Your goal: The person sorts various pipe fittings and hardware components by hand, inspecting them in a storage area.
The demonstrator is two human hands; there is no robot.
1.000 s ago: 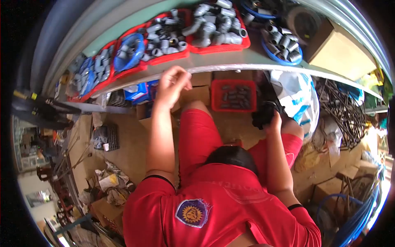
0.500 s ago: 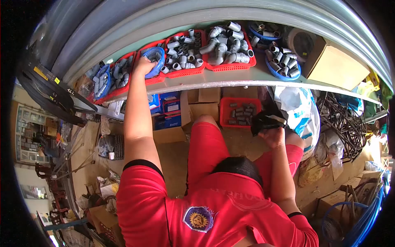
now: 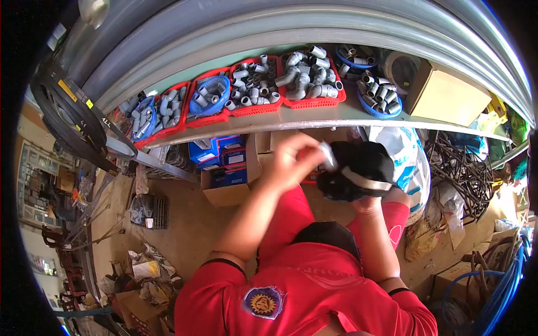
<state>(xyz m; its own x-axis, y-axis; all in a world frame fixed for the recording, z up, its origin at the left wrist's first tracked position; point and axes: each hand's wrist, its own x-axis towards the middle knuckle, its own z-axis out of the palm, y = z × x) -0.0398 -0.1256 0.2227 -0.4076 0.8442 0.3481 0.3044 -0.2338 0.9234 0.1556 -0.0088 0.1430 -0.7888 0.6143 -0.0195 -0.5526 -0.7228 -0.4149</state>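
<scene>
My left hand (image 3: 292, 162) is raised before the shelf, its fingers closed on a grey pipe fitting (image 3: 328, 155) that is smeared by motion. Close to that fitting is a black bag (image 3: 358, 171) with a pale stripe, gripped from below by my right hand (image 3: 367, 205). Several grey fittings lie in a small blue basket (image 3: 210, 96), which rests on a red basket (image 3: 207, 121) on the shelf. The bag partly covers a red tray (image 3: 310, 178) below the shelf.
Red baskets of grey fittings (image 3: 311, 75) line the shelf (image 3: 269, 124), with a blue basket (image 3: 381, 98) and a cardboard box (image 3: 448, 95) farther right. Long grey pipes (image 3: 280, 25) run overhead. Under the shelf are blue boxes (image 3: 231, 157) and a white sack (image 3: 412, 168).
My left hand has left the small blue basket and moved right and down toward the bag, carrying a fitting. The bag has turned, so its pale stripe shows. The basket sits flatter.
</scene>
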